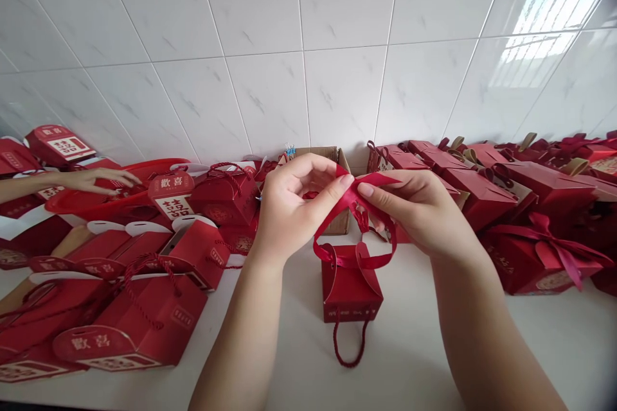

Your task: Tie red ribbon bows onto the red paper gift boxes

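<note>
A dark red satin ribbon point(393, 245) runs in a loop through the top of a small red gift box point(351, 292) standing on the white table. My left hand point(308, 199) pinches the ribbon between thumb and fingers above the box. Close beside it, my right hand point(409, 205) pinches the ribbon too, thumb tip almost meeting the left one. A red tassel point(361, 215) shows between the hands, partly hidden. From the box's near side a twisted cord handle point(349, 363) droops onto the table.
Red boxes with cord handles point(139, 321) crowd the left. Ribboned boxes point(544, 257) line the right. A cardboard box point(344, 170) stands behind my hands. Another person's hand point(101, 180) reaches over a red plastic basin point(72, 205). A tiled wall point(347, 90) closes the back.
</note>
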Demonstrator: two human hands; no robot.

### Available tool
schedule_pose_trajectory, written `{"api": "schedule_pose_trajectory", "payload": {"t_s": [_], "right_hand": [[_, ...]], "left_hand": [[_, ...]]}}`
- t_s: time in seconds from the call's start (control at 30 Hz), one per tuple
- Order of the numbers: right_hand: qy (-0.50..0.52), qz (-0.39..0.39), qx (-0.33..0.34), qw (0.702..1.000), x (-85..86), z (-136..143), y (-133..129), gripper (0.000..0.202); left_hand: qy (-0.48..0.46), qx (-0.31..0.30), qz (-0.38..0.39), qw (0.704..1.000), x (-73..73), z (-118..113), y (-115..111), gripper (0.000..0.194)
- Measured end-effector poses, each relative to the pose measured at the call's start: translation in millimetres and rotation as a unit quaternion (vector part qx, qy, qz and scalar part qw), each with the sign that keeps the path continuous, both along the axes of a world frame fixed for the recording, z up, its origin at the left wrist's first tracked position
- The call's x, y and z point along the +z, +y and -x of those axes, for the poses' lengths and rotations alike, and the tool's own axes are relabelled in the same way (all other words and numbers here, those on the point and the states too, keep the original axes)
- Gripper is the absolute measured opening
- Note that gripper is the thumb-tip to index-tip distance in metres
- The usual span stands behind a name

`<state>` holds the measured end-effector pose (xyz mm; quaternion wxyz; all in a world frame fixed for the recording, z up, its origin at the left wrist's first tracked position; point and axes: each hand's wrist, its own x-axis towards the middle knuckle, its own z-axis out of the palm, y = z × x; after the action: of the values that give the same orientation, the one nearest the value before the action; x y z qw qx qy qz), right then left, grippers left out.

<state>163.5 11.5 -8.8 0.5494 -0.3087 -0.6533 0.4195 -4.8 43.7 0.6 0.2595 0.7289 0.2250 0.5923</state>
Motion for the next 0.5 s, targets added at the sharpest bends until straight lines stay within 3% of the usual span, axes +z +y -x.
{"api": "schedule_pose_trajectory", "payload": {"t_s": [0.3, 0.5], "right_hand": [[-0.028, 0.007, -0.044, 0.999, -2.6, 0.7, 1.9, 0.018], [0.004, 0.01, -0.028, 1.0, -2.2, 2.3, 2.3, 0.02]], "left_hand": [[-0.001, 0.003, -0.002, 1.0, -1.0, -2.3, -0.3, 0.006], [0.005, -0.009, 0.017, 1.0, 0.2, -0.3, 0.5, 0.008]]}}
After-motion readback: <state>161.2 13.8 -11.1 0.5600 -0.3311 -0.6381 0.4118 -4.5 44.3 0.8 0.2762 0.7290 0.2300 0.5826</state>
